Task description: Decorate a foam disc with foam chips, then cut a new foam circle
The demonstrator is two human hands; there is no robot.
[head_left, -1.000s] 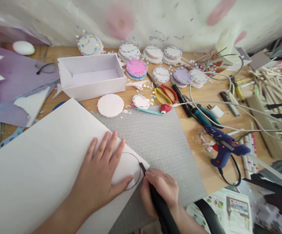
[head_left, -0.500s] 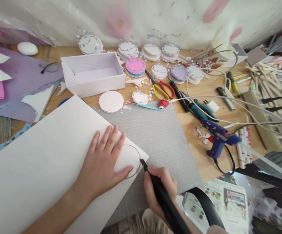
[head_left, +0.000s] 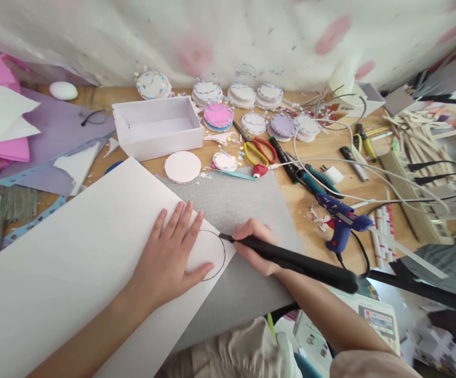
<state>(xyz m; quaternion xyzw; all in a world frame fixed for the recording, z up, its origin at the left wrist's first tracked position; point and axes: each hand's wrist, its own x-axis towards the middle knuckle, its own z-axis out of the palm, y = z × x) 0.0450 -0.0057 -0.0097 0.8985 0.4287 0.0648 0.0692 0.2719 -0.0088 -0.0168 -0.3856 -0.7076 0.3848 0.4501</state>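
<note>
A large white foam board [head_left: 105, 220] lies across the grey cutting mat [head_left: 247, 194]. My left hand [head_left: 173, 252] is spread flat on it, fingers open, the thumb reaching inside a dark circle outline [head_left: 225, 252] near the board's right corner. My right hand [head_left: 255, 247] is closed around a black utility knife [head_left: 299, 262], its long handle pointing off to the right. The knife's tip touches the upper right of the outline. Part of the circle is hidden beneath my left hand.
Behind the board stand a white open box [head_left: 159, 131], a pale pink disc [head_left: 183, 167] and several decorated round stacks. To the right lie scissors [head_left: 257, 149], pliers [head_left: 322, 178], a blue glue gun [head_left: 342, 220], looping cables and a power strip [head_left: 413, 199].
My right hand has moved up along the circle with the knife, whose handle has swung from pointing down to pointing right. My left hand stays on the board. The view has shifted slightly.
</note>
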